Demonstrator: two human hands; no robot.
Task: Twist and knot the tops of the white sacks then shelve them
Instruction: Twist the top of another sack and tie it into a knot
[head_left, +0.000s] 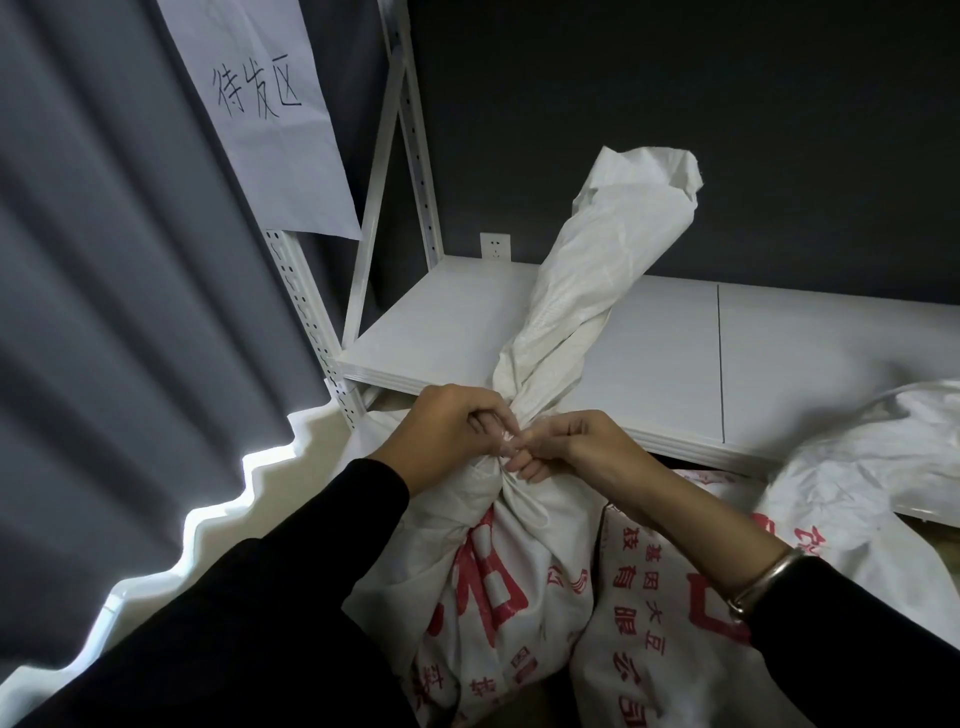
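Both hands meet at the neck of the white woven plastic sack with red printed characters (488, 571), a little below the centre of the frame. The left hand (452, 434) comes in from the lower left and grips the gathered cloth with curled fingers. The right hand (576, 447) comes in from the lower right and pinches the same neck from the other side, so the fingertips are touching or nearly so. From the fingers the twisted top of the sack (587, 270) rises as a long tail. Its axis leans toward the upper right, and its loose end flares in front of the dark wall. I judge that the knot is not yet made and that the tail must next come down around the neck; it leans to the side of the right hand. Just behind the hands lies the flat white metal shelf board (665, 364). A second white printed sack (649, 597) touches the first one on its right, under the right forearm, and a third crumpled white sack (883, 457) at the right edge seems to rest partly on the board. At the upper left hangs a white paper sign with handwritten characters (265, 119).
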